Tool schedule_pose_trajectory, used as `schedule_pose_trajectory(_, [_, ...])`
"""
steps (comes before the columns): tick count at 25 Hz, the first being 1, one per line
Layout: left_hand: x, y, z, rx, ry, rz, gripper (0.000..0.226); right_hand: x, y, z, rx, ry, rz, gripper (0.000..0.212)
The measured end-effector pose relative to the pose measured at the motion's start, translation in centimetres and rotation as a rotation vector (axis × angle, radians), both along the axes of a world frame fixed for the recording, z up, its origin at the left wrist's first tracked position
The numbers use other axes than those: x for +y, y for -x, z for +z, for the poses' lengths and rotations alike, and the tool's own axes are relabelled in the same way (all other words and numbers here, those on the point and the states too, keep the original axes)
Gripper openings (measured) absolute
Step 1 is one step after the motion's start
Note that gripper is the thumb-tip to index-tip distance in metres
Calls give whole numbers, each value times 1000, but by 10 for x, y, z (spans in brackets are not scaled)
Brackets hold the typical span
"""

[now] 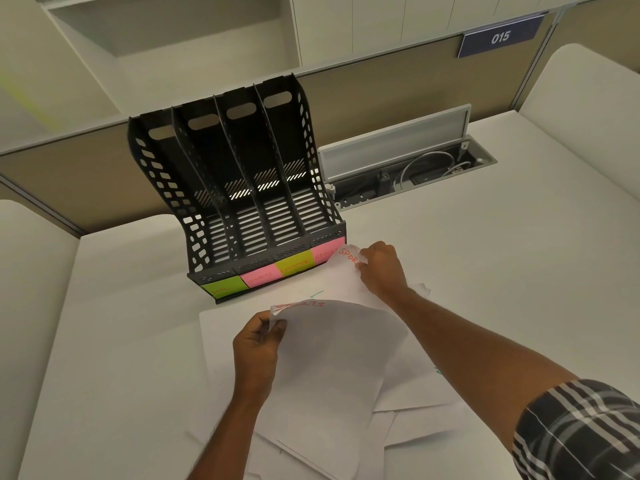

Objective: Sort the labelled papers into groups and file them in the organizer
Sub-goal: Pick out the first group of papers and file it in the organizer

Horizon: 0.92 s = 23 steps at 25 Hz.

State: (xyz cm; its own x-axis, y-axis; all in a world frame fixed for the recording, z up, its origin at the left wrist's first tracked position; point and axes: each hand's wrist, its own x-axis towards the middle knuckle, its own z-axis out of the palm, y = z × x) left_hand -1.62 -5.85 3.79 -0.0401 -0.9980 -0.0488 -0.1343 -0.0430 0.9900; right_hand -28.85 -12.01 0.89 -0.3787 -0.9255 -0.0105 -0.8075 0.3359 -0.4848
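A black four-slot organizer (pixel 194 216) stands on the desk, all slots bare. Its front carries sticky labels: green HR (pixel 223 287), pink SPORTS (pixel 260 277), green FINANCE (pixel 294 265) and a pink one (pixel 323 252) partly covered. My left hand (pixel 258 344) pinches the top left corner of a white sheet (pixel 332 358) marked SPORTS in red. My right hand (pixel 382 268) grips the top corner of a second white sheet (pixel 337 282), also lettered SPOR in red, lifted just in front of the organizer's right end. Beneath lies a loose pile of white papers (pixel 415 393).
An open cable hatch (pixel 408 168) with wires and a raised lid sits in the desk behind and right of the organizer. A brown partition (pixel 381 81) with a blue 015 sign (pixel 500 38) backs the desk. White desk surface (pixel 121 341) stretches to the left.
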Motion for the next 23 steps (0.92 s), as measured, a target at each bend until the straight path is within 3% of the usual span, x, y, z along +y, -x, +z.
schedule_pose_trajectory(6, [-2,-2,5,-19,7,-8,40,0,-1,21,-111,33,7,22])
schedule_pose_trajectory(9, [-6,3,14,-65,87,-74,39,24,-8,52,-183,249,138,15])
schedule_pose_trajectory(12, [-10,17,30,-162,220,-139,40,53,-19,86,-133,516,340,9])
schedule_pose_trajectory(15, [-16,29,48,-234,385,-182,43,72,-28,119,-43,710,429,16])
schedule_pose_trajectory(19, [-21,34,59,-213,473,-216,25,73,-20,172,-26,920,316,12])
schedule_pose_trajectory(23, [-18,26,66,-193,431,-160,33,75,0,230,-14,1029,207,7])
